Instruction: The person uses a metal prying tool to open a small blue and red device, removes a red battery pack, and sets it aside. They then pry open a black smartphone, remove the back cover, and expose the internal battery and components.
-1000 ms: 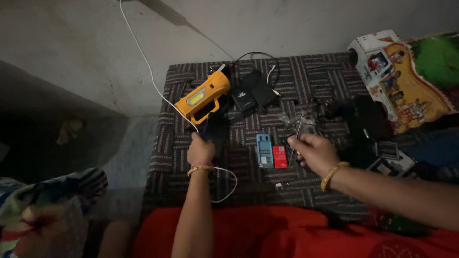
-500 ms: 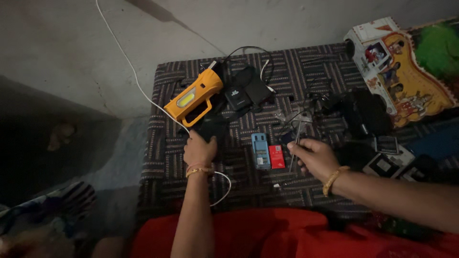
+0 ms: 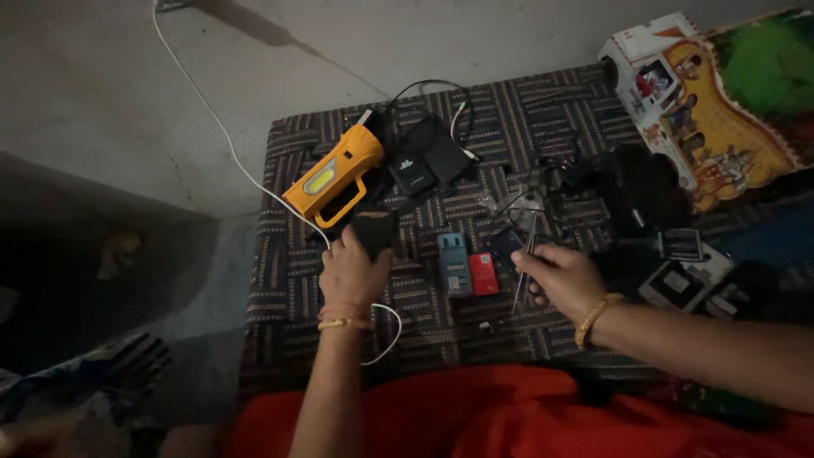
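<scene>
My left hand point(image 3: 352, 271) is gripping a small, rigid black device point(image 3: 373, 231); my right hand point(image 3: 564, 278) is pinching thin, light tweezers point(image 3: 523, 271) mid-shaft.

Colourful picture box point(image 3: 721, 102) top right; possibly small packets point(image 3: 468, 270) mid-mat.

yellow torch point(image 3: 333, 176), black-and-white woven mat point(image 3: 288, 280), red cloth point(image 3: 509, 416), blue box point(image 3: 454, 264)

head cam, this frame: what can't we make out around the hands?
- Head view: dark object under the left hand; fingers cover it, kind unclear.
- Thin metal tool in the right hand; too slim and dim to identify.
- Black clutter right of it: lost in shadow.
- White cable: cut off by the top edge.
</scene>
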